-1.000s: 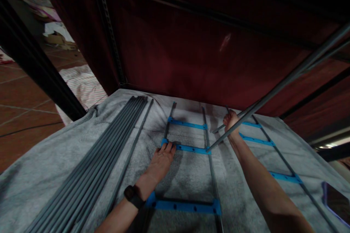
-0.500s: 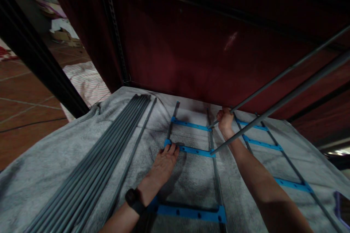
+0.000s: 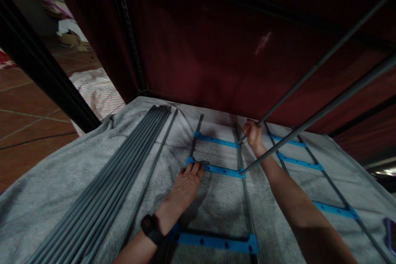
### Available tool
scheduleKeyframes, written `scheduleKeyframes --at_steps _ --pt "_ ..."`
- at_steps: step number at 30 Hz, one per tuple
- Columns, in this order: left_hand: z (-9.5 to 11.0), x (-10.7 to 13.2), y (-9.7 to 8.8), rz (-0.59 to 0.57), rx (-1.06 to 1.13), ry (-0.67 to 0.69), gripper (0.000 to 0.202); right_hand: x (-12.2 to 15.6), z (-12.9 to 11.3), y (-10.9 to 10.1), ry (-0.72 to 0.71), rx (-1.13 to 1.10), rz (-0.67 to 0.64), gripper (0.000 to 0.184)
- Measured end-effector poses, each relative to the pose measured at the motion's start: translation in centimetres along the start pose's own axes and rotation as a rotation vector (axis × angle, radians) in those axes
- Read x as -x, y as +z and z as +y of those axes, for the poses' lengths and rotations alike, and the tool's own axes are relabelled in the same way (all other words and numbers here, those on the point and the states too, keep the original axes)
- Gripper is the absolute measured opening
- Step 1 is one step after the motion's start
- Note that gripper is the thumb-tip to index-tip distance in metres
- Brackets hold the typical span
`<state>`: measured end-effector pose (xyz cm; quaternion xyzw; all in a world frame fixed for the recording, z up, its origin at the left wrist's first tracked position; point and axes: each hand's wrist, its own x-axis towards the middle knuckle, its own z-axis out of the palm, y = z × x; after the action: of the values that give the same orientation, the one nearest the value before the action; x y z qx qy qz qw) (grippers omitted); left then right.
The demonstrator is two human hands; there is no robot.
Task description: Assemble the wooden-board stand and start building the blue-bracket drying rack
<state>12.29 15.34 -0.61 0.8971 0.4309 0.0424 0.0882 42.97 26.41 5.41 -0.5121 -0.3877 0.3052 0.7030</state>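
Observation:
My left hand [image 3: 185, 185], with a black watch on the wrist, lies flat and open on the grey cloth, its fingertips touching a blue crossbar [image 3: 216, 169] of a ladder-like frame of grey rods. My right hand [image 3: 253, 133] is closed round the lower end of a thin grey rod [image 3: 312, 69] that slants up to the right, its tip near the far blue crossbar [image 3: 215, 140]. A thicker grey rod [image 3: 321, 114] slants up beside it, its lower end resting at the frame's right rail.
A bundle of several long grey rods [image 3: 111, 196] lies on the cloth at the left, one single rod [image 3: 148, 181] beside it. A second blue-barred frame [image 3: 309, 173] lies at the right. A dark red panel [image 3: 201, 49] stands behind; a black post [image 3: 40, 66] stands at left.
My right hand has moved left and farther away with the thin rod, which now slants more steeply. The left hand has stayed on the blue crossbar.

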Motion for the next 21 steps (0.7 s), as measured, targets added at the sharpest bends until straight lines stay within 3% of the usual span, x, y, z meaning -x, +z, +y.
scheduleKeyframes --at_steps 11,21 --pt "0.0 -0.2 0.6 0.020 -0.060 0.004 0.053 0.3 -0.2 -0.7 -0.008 -0.073 0.023 0.046" --pt "-0.1 0.1 1.4 0.064 -0.094 0.014 0.055 -0.2 0.2 -0.6 0.042 -0.072 -0.045 0.052"
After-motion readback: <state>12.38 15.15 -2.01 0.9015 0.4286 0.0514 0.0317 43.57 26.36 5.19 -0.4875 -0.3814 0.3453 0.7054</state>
